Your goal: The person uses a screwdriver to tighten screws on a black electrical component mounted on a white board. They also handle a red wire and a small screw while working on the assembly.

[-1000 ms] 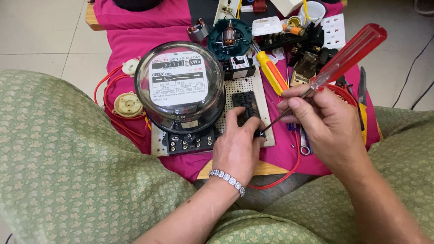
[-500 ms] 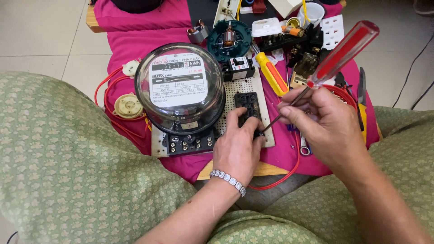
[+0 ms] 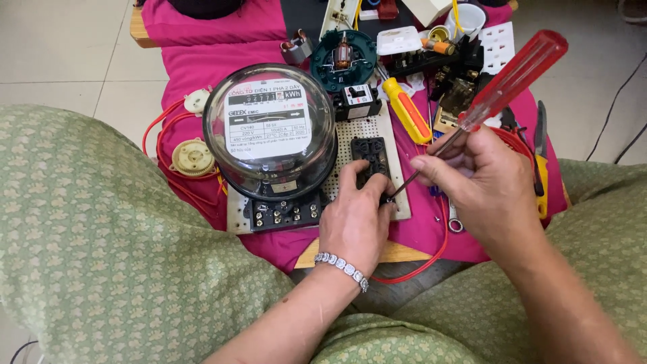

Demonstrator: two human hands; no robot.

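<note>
Hands closed: left hand [image 3: 356, 219] pinches black switch block [image 3: 373, 158]; right hand [image 3: 482, 185] grips red-handled screwdriver [image 3: 502, 84], tip at block

A round glass-domed electricity meter [image 3: 269, 131] fills the centre-left of the frame. Left of it lie two cream plastic discs [image 3: 193, 156] amid red wire [image 3: 156, 128]. A yellow-and-orange screwdriver [image 3: 407, 110] lies upper centre, a white cup [image 3: 466, 17] at the top, all on a pink cloth [image 3: 209, 50].
</note>
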